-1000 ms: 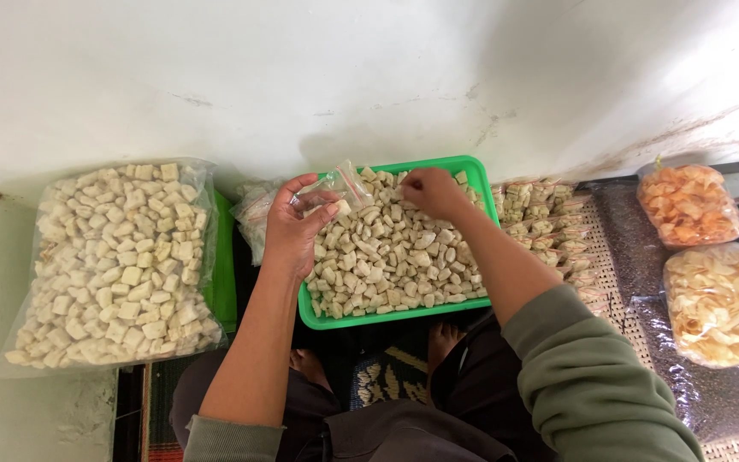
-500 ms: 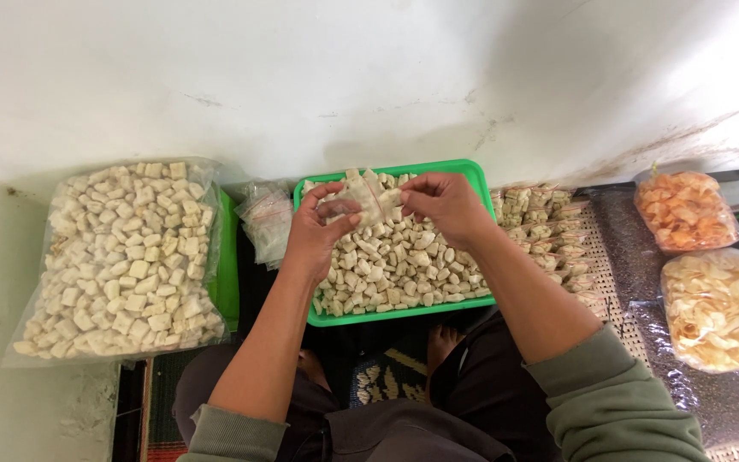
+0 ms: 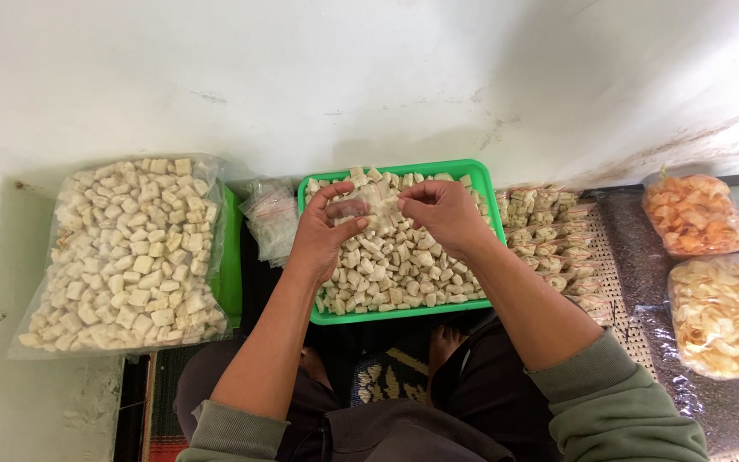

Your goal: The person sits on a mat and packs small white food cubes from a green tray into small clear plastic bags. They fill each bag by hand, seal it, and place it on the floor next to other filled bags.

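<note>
At the centre of the frame, the left hand (image 3: 322,229) and right hand (image 3: 440,212) pinch a small clear plastic bag (image 3: 368,202) between them, just above the green tray (image 3: 404,313) heaped with pale cracker pieces (image 3: 395,265). At left lies a large clear sack (image 3: 126,252) of similar pieces; filled small packets (image 3: 549,231) lie right of the tray.

One green tray (image 3: 404,315), three large snack bags: one pale (image 3: 126,252), one orange (image 3: 694,214), one yellow (image 3: 724,316).
</note>
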